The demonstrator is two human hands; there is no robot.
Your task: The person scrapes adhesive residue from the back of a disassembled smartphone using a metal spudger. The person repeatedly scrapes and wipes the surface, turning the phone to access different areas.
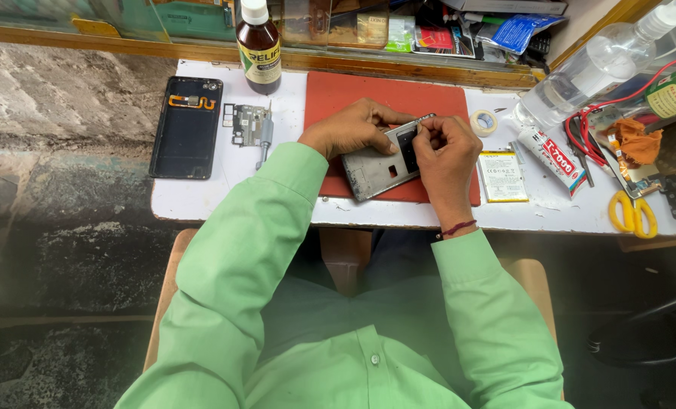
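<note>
**A:** Where did the hands stand?

**B:** I saw the left hand [351, 129] closed round the upper edge of the grey phone frame [376, 168], which lay tilted on the red mat [353, 95] at the bench centre. The right hand [445, 157] was curled, fingertips pinched at the frame's dark opening near its 2 o'clock corner. Whether it held a small part there, I could not tell.

**A:** How would the frame handle?

**B:** I judged it light, stiff and thin, probably metal, and liable to bend or scratch if levered. The long side edges looked like the best place to take hold, away from the opening and any loose parts.

**A:** Counts?

**B:** One frame; one black rear cover [186, 127] at 9 o'clock; one small circuit board [247, 123] beside it, with a screwdriver [264, 140] touching; one brown bottle [258, 47] at 11 o'clock. At 3 o'clock: one flat battery [502, 176], one glue tube [550, 150], one tape roll [485, 122]. Further out: one clear spray bottle [595, 64], one pair of yellow scissors [633, 214].
</note>
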